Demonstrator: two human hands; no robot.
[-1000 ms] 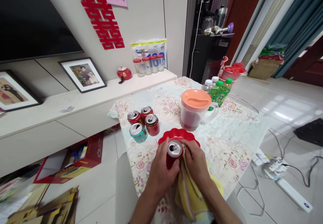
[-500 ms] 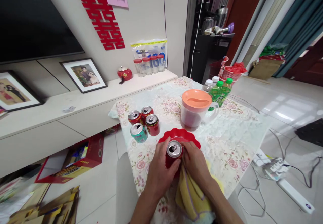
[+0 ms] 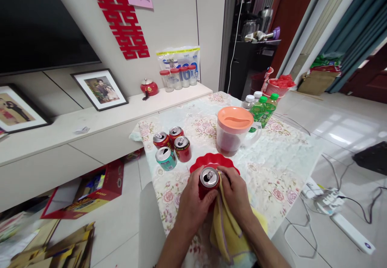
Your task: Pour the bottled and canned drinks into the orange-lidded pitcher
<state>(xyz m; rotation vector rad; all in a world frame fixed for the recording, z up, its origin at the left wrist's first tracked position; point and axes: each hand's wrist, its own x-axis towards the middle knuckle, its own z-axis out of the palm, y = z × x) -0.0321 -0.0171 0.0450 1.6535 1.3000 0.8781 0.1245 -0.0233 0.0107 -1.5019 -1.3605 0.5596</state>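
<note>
My left hand [image 3: 193, 199] is wrapped round a red drink can [image 3: 209, 177], which is upright with its top opened. A yellow cloth [image 3: 225, 231] with a purple edge is gripped in my right hand [image 3: 234, 191], pressed against the can's right side. The can is above the near part of a scalloped red plate [image 3: 215, 160], which my hands partly cover. To the left stand several opened cans, among them a teal can [image 3: 166, 159] and a red can [image 3: 183, 149].
Beyond the plate stands a pitcher [image 3: 231, 139] with an orange lid. Behind it are green-capped bottles [image 3: 264, 111]. A floral tablecloth [image 3: 272, 171] covers the table. Lidded jars [image 3: 178, 78] stand on the white cabinet [image 3: 121, 119]. Cables and a power strip [image 3: 352, 231] lie on the floor.
The fingers of my right hand have shifted slightly with the cloth, which now shows higher along the can's right side. The can's opening has turned a little.
</note>
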